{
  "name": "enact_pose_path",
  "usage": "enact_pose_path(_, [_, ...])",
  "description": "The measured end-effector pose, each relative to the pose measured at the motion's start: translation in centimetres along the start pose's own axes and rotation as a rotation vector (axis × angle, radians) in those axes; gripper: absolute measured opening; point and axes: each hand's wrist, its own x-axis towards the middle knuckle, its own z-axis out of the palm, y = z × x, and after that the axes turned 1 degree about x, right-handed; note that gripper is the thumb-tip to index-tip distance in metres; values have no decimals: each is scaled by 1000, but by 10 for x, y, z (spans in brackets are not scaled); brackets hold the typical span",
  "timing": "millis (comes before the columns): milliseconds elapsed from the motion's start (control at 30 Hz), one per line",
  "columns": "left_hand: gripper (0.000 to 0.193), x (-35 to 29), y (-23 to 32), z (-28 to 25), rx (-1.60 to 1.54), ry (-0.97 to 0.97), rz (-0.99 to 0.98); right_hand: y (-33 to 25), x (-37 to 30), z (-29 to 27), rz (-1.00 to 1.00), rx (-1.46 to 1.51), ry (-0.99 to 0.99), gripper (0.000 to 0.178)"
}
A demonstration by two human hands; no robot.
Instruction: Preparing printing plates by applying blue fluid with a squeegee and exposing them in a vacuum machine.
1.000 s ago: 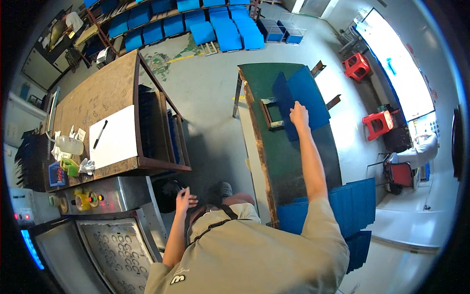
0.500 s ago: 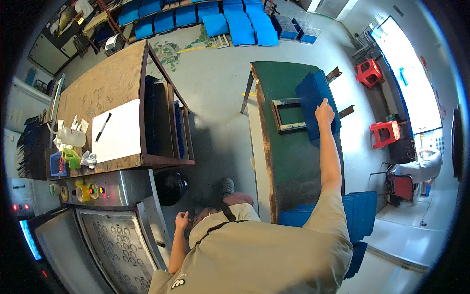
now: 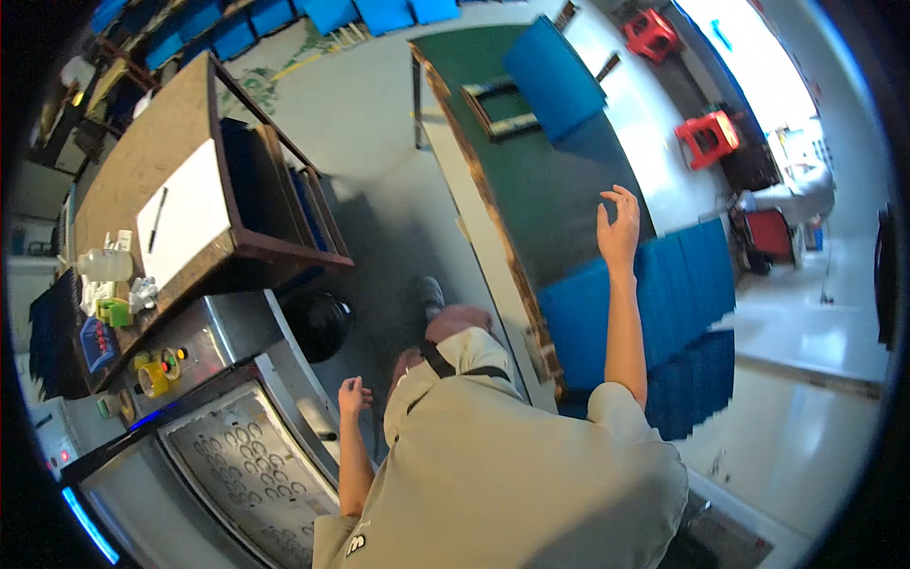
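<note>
Over the near part of the green-topped desk (image 3: 555,204), I have my right hand (image 3: 619,228) raised with the fingers spread and the thumb standing apart from them, gripping nothing. Just beside it, nearer my body, a fanned row of blue sheets (image 3: 682,275) overlaps along the near end, and a second fanned row (image 3: 697,375) lies beyond it, lower in my view. At the far end of the same desk, well apart from my hand, another blue sheet pile (image 3: 555,81) rests askew, partly covering a rectangular frame (image 3: 514,125) on the green top. My left hand (image 3: 354,395) is low at my other side, near the steel machine (image 3: 242,337), its fingers loosely bent; it is too small in view for me to tell how far they close. Beyond the machine, on the brown desk (image 3: 156,137), a white paper (image 3: 199,213) carries a black pen (image 3: 157,220), with a clear bottle (image 3: 104,266), a green object (image 3: 115,313) and a blue tray (image 3: 97,343) near its edge. On the floor between the desks I see a round black container (image 3: 318,324), and off to my right stand two red stools (image 3: 709,139).
</note>
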Motion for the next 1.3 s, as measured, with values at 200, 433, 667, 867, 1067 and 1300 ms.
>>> enact_pose_path(200, [34, -21, -70, -10, 125, -85, -37, 52, -158, -78, 296, 100, -27, 21])
enact_pose_path(433, [36, -36, -114, -21, 189, -162, -12, 90, -256, -77, 319, -287, -206, 58])
enact_pose_path(667, [34, -50, -125, -33, 34, -102, 97, 84, -254, -80, 336, -164, -128, 37])
enact_pose_path(867, [33, -73, -183, -32, -118, -71, 38, 44, -252, -86, 150, -324, -408, 50])
enact_pose_path(1067, [33, -57, -249, -8, -111, -68, 73, -135, -231, -77, -175, -34, -557, 54])
enact_pose_path(1300, [35, -127, -183, -36, -217, 88, 314, -373, -251, 26, -638, 587, -807, 43])
